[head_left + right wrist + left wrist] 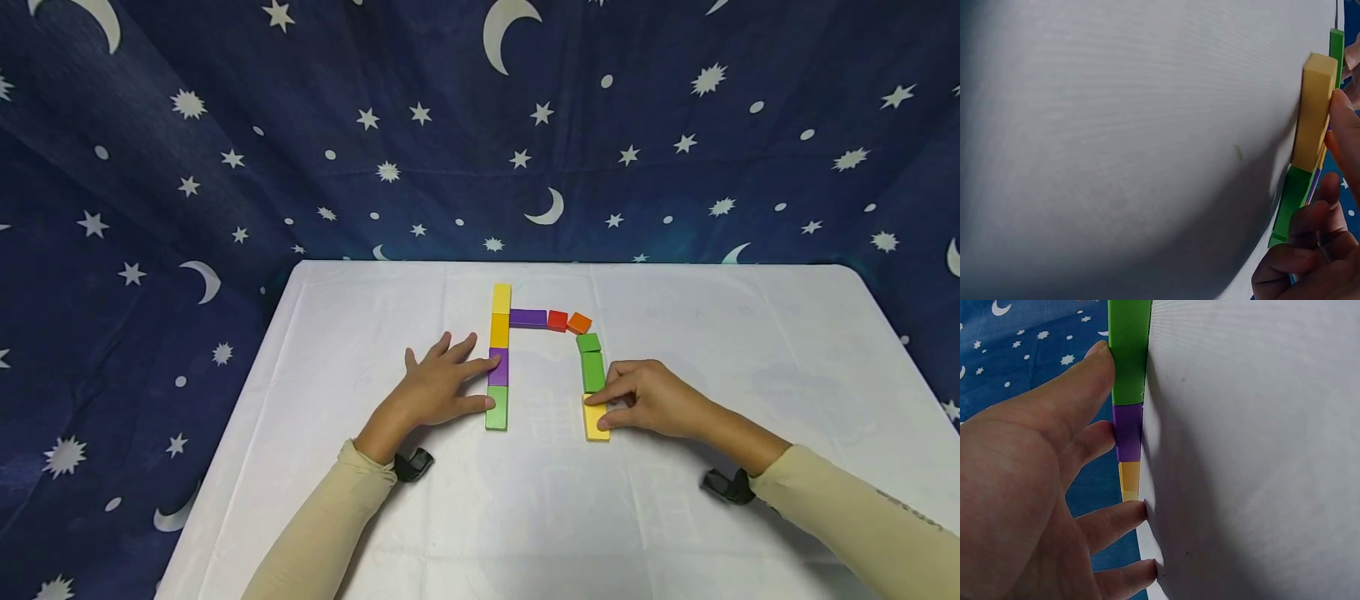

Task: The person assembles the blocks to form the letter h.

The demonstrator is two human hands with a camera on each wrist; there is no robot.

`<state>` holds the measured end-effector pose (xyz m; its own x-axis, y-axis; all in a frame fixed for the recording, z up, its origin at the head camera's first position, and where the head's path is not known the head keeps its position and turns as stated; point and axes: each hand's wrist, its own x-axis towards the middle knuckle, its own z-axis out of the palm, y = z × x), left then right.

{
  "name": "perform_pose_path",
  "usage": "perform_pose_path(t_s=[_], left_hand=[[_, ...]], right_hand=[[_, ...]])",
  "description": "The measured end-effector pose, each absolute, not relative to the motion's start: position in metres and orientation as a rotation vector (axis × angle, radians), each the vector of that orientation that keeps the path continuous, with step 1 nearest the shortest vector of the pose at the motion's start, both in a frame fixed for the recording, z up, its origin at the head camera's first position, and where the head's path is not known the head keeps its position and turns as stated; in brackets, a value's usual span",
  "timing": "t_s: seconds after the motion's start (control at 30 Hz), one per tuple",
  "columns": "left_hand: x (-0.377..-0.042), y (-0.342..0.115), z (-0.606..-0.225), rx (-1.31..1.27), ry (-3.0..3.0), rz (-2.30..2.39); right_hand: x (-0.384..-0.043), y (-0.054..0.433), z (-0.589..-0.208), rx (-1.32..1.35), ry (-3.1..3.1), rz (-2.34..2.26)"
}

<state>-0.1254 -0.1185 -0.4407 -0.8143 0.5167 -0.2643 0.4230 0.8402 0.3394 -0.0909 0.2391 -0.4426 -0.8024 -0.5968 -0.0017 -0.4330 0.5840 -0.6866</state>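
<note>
My left hand [435,387] has its fingers spread beside a straight column of blocks. Its index finger touches the purple block [498,367] and its thumb lies at the light green block [497,408] at the near end. Two yellow blocks, one deeper in colour [499,331], make up the column's far end. To the right, my right hand [652,400] pinches a pale yellow block [597,429] between thumb and index finger, its other fingers curled. That block lies flat, end to end with a green block [592,372], as the right wrist view also shows.
From the column's upper part a purple block [528,318] runs right, followed by a red block [557,321], a tilted orange block [579,323] and a small green block [588,342]. All lie on a white-covered table [360,508]. A starry blue cloth [450,150] hangs behind.
</note>
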Motion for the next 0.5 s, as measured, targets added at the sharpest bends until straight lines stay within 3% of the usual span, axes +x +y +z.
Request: perform_pose_path(t_s=[0.5], left_hand=[[-0.1257,-0.1181,-0.4415,0.707,2.669,0.382]], right_hand=[[-0.0900,0.2414,-0.4449,-0.844,2.614,-1.011]])
